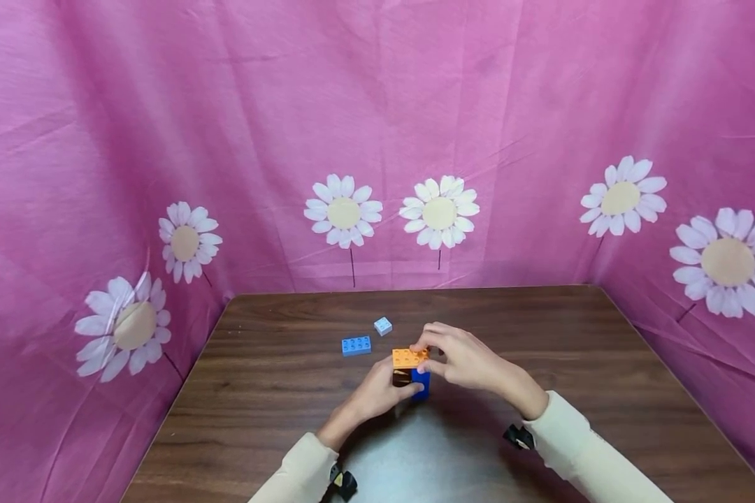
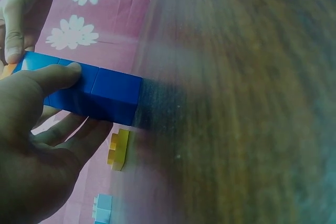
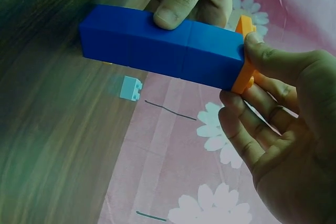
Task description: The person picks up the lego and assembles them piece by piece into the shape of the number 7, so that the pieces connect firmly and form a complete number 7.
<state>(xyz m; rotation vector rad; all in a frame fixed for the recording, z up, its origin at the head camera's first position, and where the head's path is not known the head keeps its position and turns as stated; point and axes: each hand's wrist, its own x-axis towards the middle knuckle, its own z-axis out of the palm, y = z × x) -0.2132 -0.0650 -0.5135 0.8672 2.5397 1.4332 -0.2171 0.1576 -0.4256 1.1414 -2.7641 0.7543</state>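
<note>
A tower of several dark blue toy bricks (image 3: 157,40) stands upright on the table, seams visible between its bricks. Across its top lies a thin orange toy brick (image 1: 405,358), which sticks out to the left past the tower. My left hand (image 1: 377,391) grips the tower, thumb (image 2: 60,77) on its near face and fingers behind. With thumb and fingers, my right hand (image 1: 468,358) pinches the right end of the orange brick, directly over the tower. In the left wrist view, a yellow brick (image 2: 119,149) shows past the tower.
A medium blue brick (image 1: 356,346) lies on the brown wooden table (image 1: 277,391), behind and left of the tower. Slightly farther back is a small light blue brick (image 1: 383,325). A pink cloth (image 1: 390,112) with white flowers surrounds the table's back and sides.
</note>
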